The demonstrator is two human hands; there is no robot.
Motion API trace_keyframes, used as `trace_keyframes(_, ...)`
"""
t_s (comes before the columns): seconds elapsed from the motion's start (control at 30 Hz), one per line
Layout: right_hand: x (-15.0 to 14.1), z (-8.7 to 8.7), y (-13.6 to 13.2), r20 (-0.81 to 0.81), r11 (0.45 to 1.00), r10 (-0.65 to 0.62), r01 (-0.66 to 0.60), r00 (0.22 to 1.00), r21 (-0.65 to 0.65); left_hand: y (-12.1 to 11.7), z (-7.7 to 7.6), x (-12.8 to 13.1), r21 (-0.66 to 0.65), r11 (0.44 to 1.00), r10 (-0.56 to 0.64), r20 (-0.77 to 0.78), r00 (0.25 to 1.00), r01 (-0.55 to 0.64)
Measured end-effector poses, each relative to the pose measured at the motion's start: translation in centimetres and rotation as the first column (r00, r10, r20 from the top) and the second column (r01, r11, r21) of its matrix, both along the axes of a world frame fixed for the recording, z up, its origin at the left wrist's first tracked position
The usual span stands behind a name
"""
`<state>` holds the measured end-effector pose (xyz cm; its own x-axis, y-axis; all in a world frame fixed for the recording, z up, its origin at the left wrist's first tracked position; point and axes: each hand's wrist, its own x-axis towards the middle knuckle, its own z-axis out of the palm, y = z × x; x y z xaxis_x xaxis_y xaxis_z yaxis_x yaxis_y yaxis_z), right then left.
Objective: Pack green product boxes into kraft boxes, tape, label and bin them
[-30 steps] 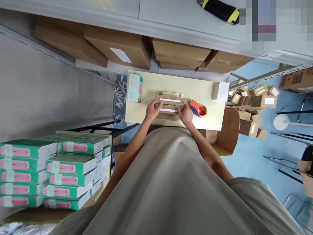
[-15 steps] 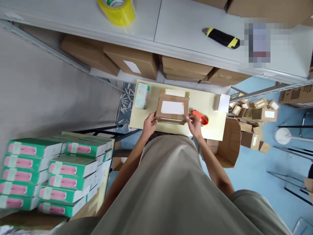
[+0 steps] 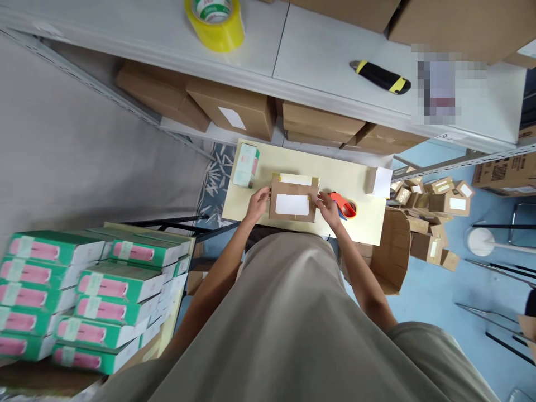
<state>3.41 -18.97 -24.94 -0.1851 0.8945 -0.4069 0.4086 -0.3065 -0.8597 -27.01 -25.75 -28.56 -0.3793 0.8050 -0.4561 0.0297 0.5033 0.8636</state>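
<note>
Cardboard box, plain brown and sitting flat on the pale yellow table, right between my two hands. Big white label on the face towards the camera, shifted towards 6 o'clock, with a tiny yellow mark at its 1 o'clock corner. Second white strip runs along the 12 o'clock edge, yellowish bits at both ends. Can't read any print on either one.

Left hand is at the 9 o'clock side, right hand at 3 o'clock — both loosely curled, fingers partly bent at the edges. Honestly can't tell if either one is actually gripping.

Around the box: green-and-white carton at 10 o'clock, red-orange tape dispenser just past the right hand at 3.

Other writing? Yellow tape roll at 11 o'clock has white lettering on its green core, too small for me. Shelf tag at 2 has dark handwriting — not legible either. Stacked green boxes at 8 show a pink item picture.
</note>
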Motion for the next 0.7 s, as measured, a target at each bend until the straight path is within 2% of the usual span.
trace_keyframes(0.1, -0.2, 1.9, -0.8, -0.067, 0.997, -0.014, 0.020, 0.998, 0.077, -0.8, 1.7, -0.5, 0.081, 0.997, 0.009, -0.027, 1.000, -0.006)
trace_keyframes(0.2, -0.1, 3.0, -1.8, -0.103, 0.996, -0.050, 0.057, 0.993, 0.065, -2.5, 3.1, -0.8, 0.109, 0.994, -0.008, -0.027, 1.000, 0.011)
trace_keyframes(0.3, -0.3, 2.8, -2.4, -0.078, 0.999, -0.032, 0.031, 0.996, -0.011, -3.9, 3.7, -0.5, 0.053, 0.998, -0.022, -0.046, 0.999, 0.024)
trace_keyframes(0.4, -0.8, 2.0, -2.6, 0.014, 1.000, -0.004, 0.005, 1.000, -0.018, -4.2, 4.1, 0.2, -0.087, 0.995, -0.061, -0.150, 0.987, 0.049)
trace_keyframes(0.57, -1.9, 1.5, -1.6, 0.202, 0.997, 0.045, -0.056, 0.978, 0.051, -2.9, 5.0, 1.4, -0.216, 0.965, -0.232, -0.453, 0.861, 0.146)
trace_keyframes(0.63, -2.0, 1.6, -0.8, 0.272, 0.991, 0.083, -0.108, 0.959, 0.078, -2.4, 5.2, 1.4, -0.218, 0.969, -0.210, -0.499, 0.841, 0.113)
trace_keyframes(0.7, -1.7, 1.7, -0.1, 0.315, 0.987, 0.086, -0.124, 0.945, 0.103, -2.1, 5.1, 0.9, -0.220, 0.974, -0.162, -0.484, 0.860, 0.059)
